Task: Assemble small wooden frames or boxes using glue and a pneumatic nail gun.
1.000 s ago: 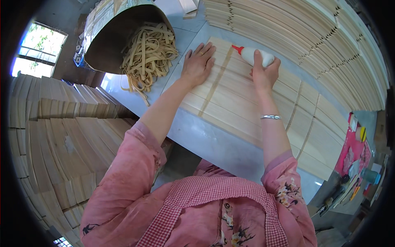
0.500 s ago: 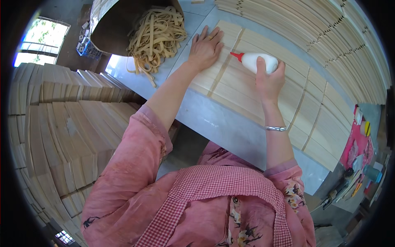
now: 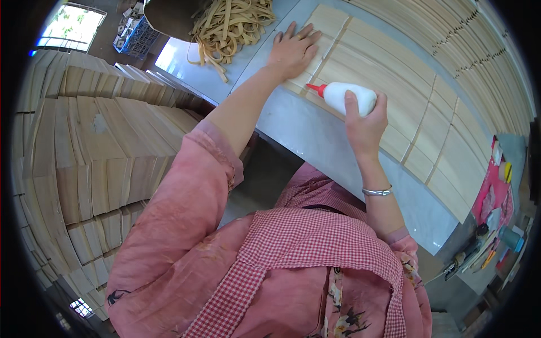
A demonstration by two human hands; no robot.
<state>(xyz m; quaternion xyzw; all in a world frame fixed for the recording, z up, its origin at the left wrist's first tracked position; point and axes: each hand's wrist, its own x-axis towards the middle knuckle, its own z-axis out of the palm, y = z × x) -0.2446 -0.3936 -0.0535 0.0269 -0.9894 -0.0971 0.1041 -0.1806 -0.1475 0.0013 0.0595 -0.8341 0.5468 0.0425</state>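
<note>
My right hand (image 3: 365, 121) is closed around a white squeeze bottle (image 3: 350, 97) with a red nozzle. The bottle is tilted, its tip pointing left and low over a groove near the left end of a pale wooden panel (image 3: 389, 93). Several grooves or strips run across this panel, and a whitish line shows along the one by the nozzle. My left hand (image 3: 294, 50) lies flat with fingers spread on the panel's left end. Both rest on a grey-white smooth table (image 3: 304, 138).
A pile of tan flat strips (image 3: 231, 28) spills from a dark container (image 3: 172, 19) at the far left. Tall stacks of wooden boards (image 3: 107, 152) stand left. More stacked panels (image 3: 451, 28) line the far side. Tools and a pink cloth (image 3: 491, 188) lie right.
The bottle's nozzle has moved along the groove toward the table's near edge. My left hand stays flat on the panel. The whole view has shifted slightly.
</note>
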